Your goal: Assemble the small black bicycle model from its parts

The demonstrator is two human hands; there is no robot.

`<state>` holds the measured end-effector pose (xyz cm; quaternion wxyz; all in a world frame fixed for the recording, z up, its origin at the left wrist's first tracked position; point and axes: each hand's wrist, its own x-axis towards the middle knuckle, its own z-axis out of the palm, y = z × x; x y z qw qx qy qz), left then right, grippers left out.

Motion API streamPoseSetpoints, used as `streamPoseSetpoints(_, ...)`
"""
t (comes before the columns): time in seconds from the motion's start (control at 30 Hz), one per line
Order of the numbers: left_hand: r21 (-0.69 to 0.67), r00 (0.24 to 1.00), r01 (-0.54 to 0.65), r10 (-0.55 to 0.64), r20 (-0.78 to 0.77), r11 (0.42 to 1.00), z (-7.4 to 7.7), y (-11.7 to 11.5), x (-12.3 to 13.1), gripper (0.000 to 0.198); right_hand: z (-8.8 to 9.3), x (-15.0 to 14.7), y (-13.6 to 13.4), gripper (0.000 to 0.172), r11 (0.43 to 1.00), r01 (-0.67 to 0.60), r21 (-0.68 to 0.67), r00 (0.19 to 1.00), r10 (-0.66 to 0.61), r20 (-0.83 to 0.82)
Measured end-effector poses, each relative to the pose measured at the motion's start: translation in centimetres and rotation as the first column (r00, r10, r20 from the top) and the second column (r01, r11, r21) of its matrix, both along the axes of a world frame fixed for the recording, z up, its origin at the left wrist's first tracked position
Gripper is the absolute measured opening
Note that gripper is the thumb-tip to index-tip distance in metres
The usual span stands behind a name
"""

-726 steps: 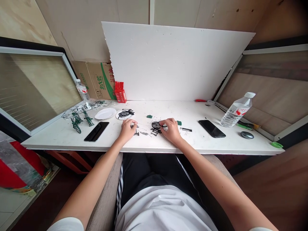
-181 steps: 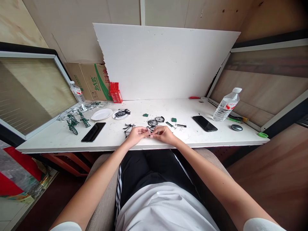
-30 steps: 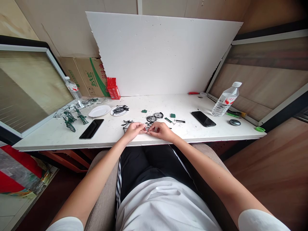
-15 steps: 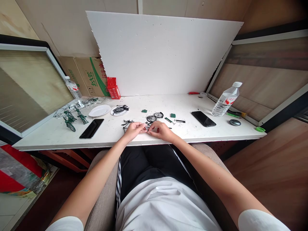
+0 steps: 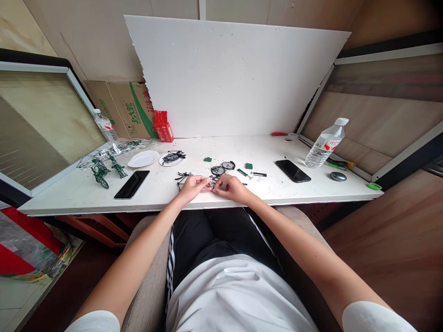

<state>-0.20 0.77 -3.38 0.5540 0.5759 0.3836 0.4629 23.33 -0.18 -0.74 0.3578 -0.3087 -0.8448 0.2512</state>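
Tiny dark wiry part (image 5: 211, 184) pinched at fingertips by left hand (image 5: 192, 188) and right hand (image 5: 235, 188), beside two round spoked wheels (image 5: 218, 170).

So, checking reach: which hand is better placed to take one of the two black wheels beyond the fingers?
Probably the right hand: it sits just in front of the black wheels, while the left hand is further aside. Both pinch a small part.

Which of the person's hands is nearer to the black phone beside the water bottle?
The right. The right hand sits left of the black phone, closer to the person; the left hand is farther left, past the right hand.
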Motion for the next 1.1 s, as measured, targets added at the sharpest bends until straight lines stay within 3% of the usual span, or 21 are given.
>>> streamPoseSetpoints(0.47, -0.039, 0.999, -0.032, 0.033, 0.002, 0.999, 1.2, -0.6, 0.6, 0.053, -0.2, 0.1, -0.1, 0.013, 0.999, -0.001, 0.035, 1.000, 0.000, 0.023)
streamPoseSetpoints(1.1, -0.037, 0.999, -0.038, 0.038, 0.003, 0.999, 1.3, -0.7, 0.7, 0.053, 0.0, 0.1, -0.2, 0.015, 0.999, -0.011, 0.031, 1.000, 0.010, 0.027)
